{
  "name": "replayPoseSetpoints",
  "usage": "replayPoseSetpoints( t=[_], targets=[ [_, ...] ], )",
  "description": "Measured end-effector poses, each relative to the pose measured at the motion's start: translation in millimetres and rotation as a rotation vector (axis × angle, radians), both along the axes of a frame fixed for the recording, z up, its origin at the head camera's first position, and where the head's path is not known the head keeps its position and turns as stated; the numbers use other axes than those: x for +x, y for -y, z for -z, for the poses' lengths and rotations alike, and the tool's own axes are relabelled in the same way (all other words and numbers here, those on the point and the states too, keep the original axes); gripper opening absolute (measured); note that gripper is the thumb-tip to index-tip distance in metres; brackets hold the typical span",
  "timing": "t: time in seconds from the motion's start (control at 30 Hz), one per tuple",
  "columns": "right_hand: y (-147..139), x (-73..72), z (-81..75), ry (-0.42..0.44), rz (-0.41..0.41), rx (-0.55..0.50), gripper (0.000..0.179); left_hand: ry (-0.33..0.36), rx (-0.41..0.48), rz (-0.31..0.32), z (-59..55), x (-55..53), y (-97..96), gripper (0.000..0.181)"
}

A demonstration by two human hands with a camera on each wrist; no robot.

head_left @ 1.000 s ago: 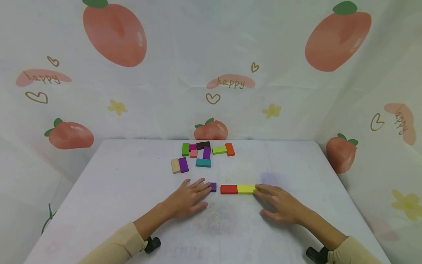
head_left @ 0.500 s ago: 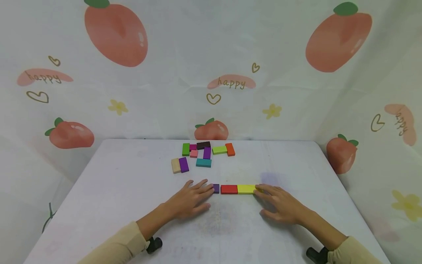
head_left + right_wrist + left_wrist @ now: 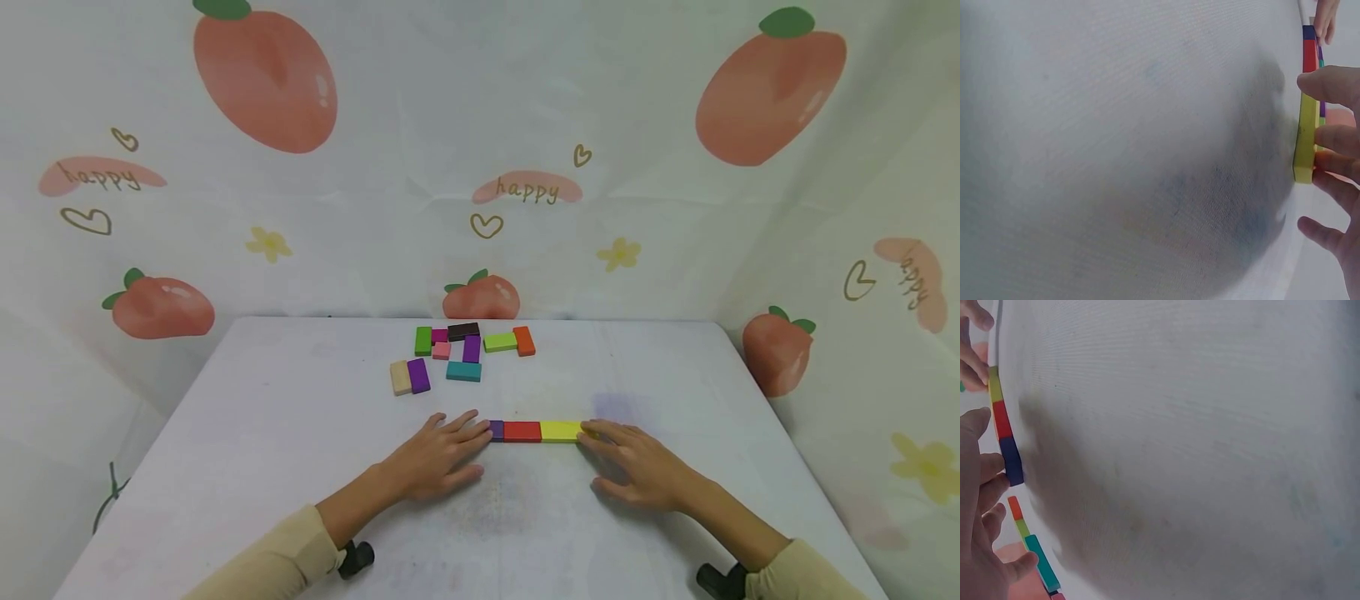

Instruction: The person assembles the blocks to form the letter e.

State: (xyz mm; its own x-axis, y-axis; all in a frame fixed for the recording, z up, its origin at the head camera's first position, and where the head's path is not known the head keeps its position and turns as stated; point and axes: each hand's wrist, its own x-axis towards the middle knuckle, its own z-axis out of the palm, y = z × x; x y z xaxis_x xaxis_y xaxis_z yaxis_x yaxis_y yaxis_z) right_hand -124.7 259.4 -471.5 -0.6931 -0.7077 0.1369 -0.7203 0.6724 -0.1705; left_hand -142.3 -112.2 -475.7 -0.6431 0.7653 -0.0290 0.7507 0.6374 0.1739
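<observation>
Three flat rectangular blocks lie end to end in a row at the middle of the table. At the left end is a purple block [image 3: 1011, 461], then a red block [image 3: 522, 432], then a yellow block [image 3: 559, 432]. My left hand [image 3: 437, 457] has its fingers extended, fingertips on the purple block and covering much of it in the head view. My right hand [image 3: 637, 463] rests its spread, nearly straight fingers on the right end of the yellow block, hiding that end from the head view.
Behind the row lie several more blocks: a teal block [image 3: 463, 372], a wooden block [image 3: 401, 377] beside a purple one, a black block [image 3: 462, 332], a lime block [image 3: 500, 342] and an orange block [image 3: 524, 341]. A printed cloth [image 3: 390, 167] hangs behind the white table [image 3: 247, 433].
My left hand has slid the purple block to the right until its gap to the red block closed. My right hand stays in place on the yellow block.
</observation>
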Motion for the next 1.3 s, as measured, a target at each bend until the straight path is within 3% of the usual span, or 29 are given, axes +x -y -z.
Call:
replayPoseSetpoints(
  t=[0.63, 1.1, 1.3],
  targets=[
    [0.2, -0.5, 0.1, -0.009, 0.004, -0.011, 0.063, -0.006, -0.023, -0.012, -1.6, -0.2, -4.3, 0.059],
    [1.6, -0.6, -1.4, 0.014, 0.018, -0.01, 0.06, -0.047, 0.055, -0.019, -7.4, -9.4, -17.1, 0.046],
    [2.1, -0.2, -2.1, 0.025, 0.021, -0.012, 0.059, -0.034, 0.068, -0.031, -11.6, -12.9, -22.0, 0.039]
  ],
)
